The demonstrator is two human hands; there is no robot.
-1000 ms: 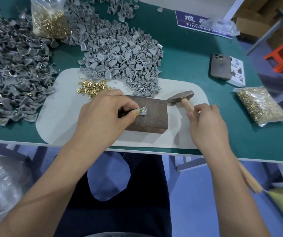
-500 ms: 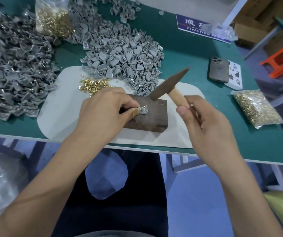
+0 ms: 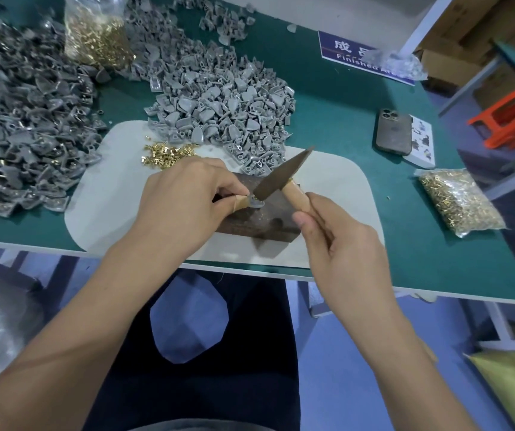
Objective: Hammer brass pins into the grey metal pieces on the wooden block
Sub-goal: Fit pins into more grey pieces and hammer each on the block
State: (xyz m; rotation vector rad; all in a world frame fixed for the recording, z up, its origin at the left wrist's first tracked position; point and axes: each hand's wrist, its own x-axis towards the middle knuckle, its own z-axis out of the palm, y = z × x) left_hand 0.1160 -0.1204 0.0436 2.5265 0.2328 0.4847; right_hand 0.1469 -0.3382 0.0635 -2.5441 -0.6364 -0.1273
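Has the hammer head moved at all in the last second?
Yes. A second ago it lay off the right end of the wooden block; now the hammer head has swung left and tilts down onto the grey piece on top of it.

A small factory assembly bench; the green work table (image 3: 358, 98) carries heaps of grey metal pieces (image 3: 222, 104) at its far side, bags of brass pins (image 3: 459, 202) at its right, a "Finished Area" sign (image 3: 352, 52) at its back edge; cardboard boxes (image 3: 455, 45) stand beyond it.
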